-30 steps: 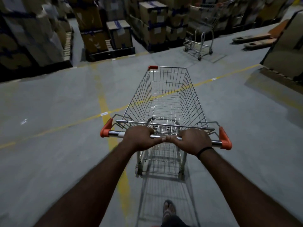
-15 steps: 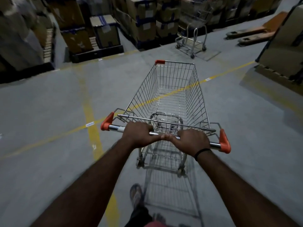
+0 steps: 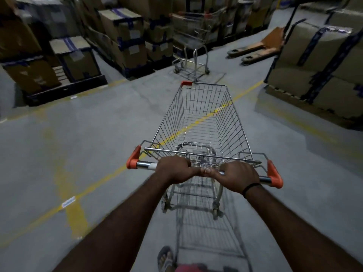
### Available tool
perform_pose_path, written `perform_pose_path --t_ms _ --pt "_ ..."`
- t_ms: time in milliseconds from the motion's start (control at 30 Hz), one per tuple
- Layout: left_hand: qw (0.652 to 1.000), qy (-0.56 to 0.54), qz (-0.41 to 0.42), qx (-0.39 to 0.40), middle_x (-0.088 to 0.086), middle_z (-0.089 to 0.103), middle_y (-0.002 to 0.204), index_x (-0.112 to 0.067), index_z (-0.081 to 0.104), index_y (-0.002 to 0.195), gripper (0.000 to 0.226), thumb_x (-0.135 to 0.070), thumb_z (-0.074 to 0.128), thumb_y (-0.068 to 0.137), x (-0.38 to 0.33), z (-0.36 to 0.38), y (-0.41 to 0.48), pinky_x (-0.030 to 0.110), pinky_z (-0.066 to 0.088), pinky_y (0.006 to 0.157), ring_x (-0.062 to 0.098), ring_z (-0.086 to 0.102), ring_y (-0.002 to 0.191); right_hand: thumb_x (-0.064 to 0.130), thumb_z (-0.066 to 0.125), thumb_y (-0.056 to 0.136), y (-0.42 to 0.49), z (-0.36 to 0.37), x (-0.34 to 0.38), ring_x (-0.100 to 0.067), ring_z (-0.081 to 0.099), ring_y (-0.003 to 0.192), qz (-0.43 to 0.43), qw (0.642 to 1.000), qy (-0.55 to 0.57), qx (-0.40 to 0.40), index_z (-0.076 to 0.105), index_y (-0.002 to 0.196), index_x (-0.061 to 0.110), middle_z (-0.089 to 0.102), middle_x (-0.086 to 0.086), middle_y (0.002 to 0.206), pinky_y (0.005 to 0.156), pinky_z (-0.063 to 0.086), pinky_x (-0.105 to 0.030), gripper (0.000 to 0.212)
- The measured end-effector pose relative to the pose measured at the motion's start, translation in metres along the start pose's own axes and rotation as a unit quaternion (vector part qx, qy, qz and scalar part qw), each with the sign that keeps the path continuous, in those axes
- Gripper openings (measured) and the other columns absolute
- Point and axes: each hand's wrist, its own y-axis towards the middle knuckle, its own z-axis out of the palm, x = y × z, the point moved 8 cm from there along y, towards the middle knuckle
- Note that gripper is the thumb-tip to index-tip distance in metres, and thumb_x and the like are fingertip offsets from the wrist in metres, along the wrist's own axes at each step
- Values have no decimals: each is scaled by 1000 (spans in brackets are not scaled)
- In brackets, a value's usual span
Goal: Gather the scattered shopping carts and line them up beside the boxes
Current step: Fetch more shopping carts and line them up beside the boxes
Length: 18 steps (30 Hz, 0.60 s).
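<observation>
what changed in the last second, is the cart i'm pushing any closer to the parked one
Yes. The pushed cart rolled forward: the parked cart beside the boxes and the pallet jack now sit nearer, and the yellow floor cross has slid back past the handle on the left. Unchanged: left hand and right hand both grip the handle, thumbs almost touching; the pushed cart is still empty.

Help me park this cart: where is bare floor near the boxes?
Bare floor lies left of the pushed cart, before the left boxes, and between the parked cart and pallet jack. Crowded: behind the parked cart and by the right boxes.
</observation>
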Motion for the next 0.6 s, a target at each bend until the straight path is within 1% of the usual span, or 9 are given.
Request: perform_pose_path --t_ms 33,100,133,233,300,433,533,600 --pt "1000 7 7 2 3 73 99 -23 66 80 80 -93 27 79 3 -7 15 35 46 79 24 65 99 89 23 82 14 -1 -3 -26 68 86 9 1000 6 1 63 72 19 71 -3 83 73 52 -33 82" --pt "1000 20 24 0 5 73 103 -25 63 79 78 -93 25 79 8 -21 45 36 46 81 25 65 101 89 25 82 42 -5 -10 -28 67 87 24 1000 13 0 54 64 21 72 -5 85 71 49 -33 76" --pt "999 24 30 -3 5 73 104 -25 62 79 76 -92 26 80 10 -26 59 36 46 81 26 65 102 89 25 82 55 -6 -13 -28 67 87 28 1000 11 3 55 64 21 72 -6 85 71 48 -33 76" --pt "998 31 41 -29 5 73 97 -24 56 74 71 -89 28 84 15 -41 99 35 46 78 26 67 99 89 23 82 95 -8 -23 -27 67 86 29 1000 -5 11 70 77 19 71 -4 83 70 48 -33 84" --pt "997 41 48 -52 3 73 94 -24 63 78 74 -89 27 84 20 -51 128 34 46 77 26 67 97 89 23 83 124 -9 -34 -27 67 84 34 999 -11 6 70 76 21 70 -4 82 67 45 -33 83" --pt "994 55 52 -77 3 73 95 -23 70 87 80 -89 24 84 25 -69 191 34 43 75 26 68 97 89 19 82 188 -8 -59 -26 64 78 32 999 -21 0 58 65 19 63 0 71 62 38 -32 82" --pt "993 59 53 -82 4 74 99 -25 73 101 83 -88 22 85 27 -86 243 34 42 74 25 68 101 93 13 79 241 -10 -83 -22 60 69 29 999 -17 -15 61 64 19 59 3 65 60 41 -31 89" --pt "994 58 50 -82 5 74 103 -26 73 105 84 -88 21 85 29 -98 280 34 44 76 26 67 104 94 7 75 279 -13 -99 -22 58 67 22 999 -13 -32 58 61 20 56 4 62 59 41 -31 91"
